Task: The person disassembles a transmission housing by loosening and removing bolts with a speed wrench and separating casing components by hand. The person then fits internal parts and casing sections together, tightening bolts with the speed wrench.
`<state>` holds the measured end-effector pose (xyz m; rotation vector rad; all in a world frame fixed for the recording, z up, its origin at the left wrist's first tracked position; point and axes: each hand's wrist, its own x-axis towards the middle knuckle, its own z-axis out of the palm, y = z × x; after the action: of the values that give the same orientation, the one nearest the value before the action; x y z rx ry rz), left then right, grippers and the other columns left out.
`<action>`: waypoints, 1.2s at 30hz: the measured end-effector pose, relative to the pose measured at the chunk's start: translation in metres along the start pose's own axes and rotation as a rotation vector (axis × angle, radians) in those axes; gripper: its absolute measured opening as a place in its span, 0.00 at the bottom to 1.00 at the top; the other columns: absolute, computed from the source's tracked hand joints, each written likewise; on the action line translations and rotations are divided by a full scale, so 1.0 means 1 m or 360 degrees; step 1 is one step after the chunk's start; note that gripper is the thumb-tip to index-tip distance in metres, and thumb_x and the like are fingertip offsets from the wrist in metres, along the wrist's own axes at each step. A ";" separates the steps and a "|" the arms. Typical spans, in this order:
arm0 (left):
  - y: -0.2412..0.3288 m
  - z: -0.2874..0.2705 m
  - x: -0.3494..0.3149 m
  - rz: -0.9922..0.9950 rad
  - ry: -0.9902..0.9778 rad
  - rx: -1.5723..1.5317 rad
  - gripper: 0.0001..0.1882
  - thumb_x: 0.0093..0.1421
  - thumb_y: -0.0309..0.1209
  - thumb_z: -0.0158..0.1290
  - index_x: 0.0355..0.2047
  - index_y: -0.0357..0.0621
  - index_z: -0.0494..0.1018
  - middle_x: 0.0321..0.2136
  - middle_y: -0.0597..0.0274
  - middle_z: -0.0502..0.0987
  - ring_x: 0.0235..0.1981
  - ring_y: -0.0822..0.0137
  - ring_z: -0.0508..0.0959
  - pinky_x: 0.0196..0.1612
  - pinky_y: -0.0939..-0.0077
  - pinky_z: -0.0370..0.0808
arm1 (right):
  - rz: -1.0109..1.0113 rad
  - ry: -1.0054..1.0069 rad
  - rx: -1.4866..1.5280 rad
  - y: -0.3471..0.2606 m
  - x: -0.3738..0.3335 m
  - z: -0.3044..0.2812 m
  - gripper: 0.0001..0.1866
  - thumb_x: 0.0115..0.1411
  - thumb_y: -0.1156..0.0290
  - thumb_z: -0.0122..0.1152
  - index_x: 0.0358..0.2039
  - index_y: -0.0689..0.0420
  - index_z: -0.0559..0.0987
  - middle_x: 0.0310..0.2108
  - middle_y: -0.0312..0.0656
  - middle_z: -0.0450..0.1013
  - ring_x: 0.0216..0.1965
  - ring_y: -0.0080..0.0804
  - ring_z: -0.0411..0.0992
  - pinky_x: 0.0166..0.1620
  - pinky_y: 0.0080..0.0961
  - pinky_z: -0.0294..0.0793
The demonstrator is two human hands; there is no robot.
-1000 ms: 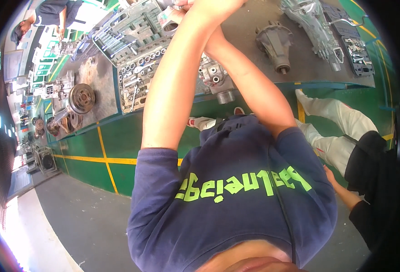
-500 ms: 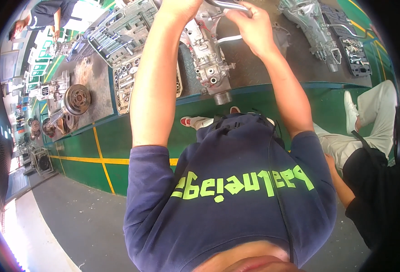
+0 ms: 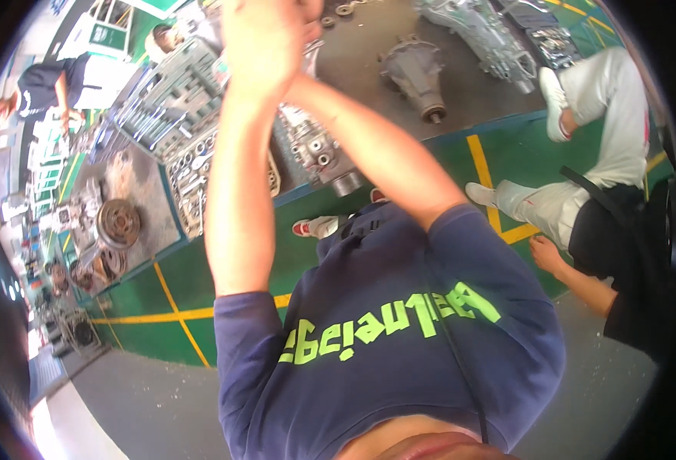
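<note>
Grey tool case [image 3: 192, 79] holding chrome wrenches [image 3: 156, 129], left of silver metal gearbox [image 3: 316, 149], overlapping hands [image 3: 265, 34] near it, fingers' [image 3: 312, 31] spread, hold unclear

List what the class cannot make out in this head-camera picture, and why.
In the head view:
Any held object: blocked by the left hand, blurred and cut by the top edge.
Metal casing: upper part behind the right forearm.
Tool case: partly behind the left forearm.
Far co-worker's hands: too small.

A workshop: gearbox [image 3: 315, 146], casting [image 3: 414, 74] and tool case [image 3: 175, 92] lie on a bench [image 3: 357, 77], yellow lines [image 3: 166, 287] cross the green floor [image 3: 192, 268]
</note>
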<state>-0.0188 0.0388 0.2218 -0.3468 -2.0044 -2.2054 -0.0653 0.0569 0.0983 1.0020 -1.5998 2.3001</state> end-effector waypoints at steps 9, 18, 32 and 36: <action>0.020 0.011 0.009 -0.0100 0.0601 -0.0023 0.20 0.67 0.42 0.30 0.18 0.50 0.50 0.12 0.69 0.48 0.15 0.73 0.46 0.21 0.74 0.50 | 0.0940 -0.0871 -0.0088 -0.041 -0.057 0.015 0.11 0.58 0.66 0.64 0.26 0.59 0.73 0.24 0.40 0.72 0.28 0.26 0.69 0.36 0.31 0.70; 0.029 -0.012 -0.026 -0.0027 0.0711 -0.0085 0.19 0.64 0.42 0.30 0.17 0.51 0.50 0.12 0.69 0.48 0.15 0.71 0.47 0.22 0.71 0.50 | 0.0880 -0.0996 0.0414 -0.074 -0.069 -0.079 0.18 0.63 0.60 0.66 0.24 0.57 0.72 0.18 0.26 0.65 0.21 0.14 0.60 0.24 0.21 0.60; -0.006 0.060 -0.009 -0.0021 0.0376 0.0269 0.23 0.68 0.42 0.34 0.16 0.49 0.55 0.13 0.71 0.55 0.13 0.77 0.56 0.16 0.79 0.51 | 0.0281 -0.0417 0.0116 0.021 -0.008 -0.034 0.05 0.62 0.71 0.60 0.35 0.60 0.78 0.32 0.36 0.75 0.33 0.19 0.72 0.34 0.20 0.72; -0.012 0.059 -0.001 -0.0078 0.0351 0.0285 0.24 0.69 0.43 0.34 0.16 0.46 0.58 0.12 0.70 0.59 0.14 0.76 0.61 0.18 0.78 0.55 | 0.0225 -0.0561 -0.0039 0.035 -0.028 -0.008 0.07 0.63 0.69 0.60 0.34 0.60 0.76 0.37 0.37 0.74 0.37 0.18 0.70 0.36 0.19 0.71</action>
<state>-0.0167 0.0991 0.2150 -0.0321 -2.0854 -1.9712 -0.0646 0.0560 0.0534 1.3938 -1.8775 2.2814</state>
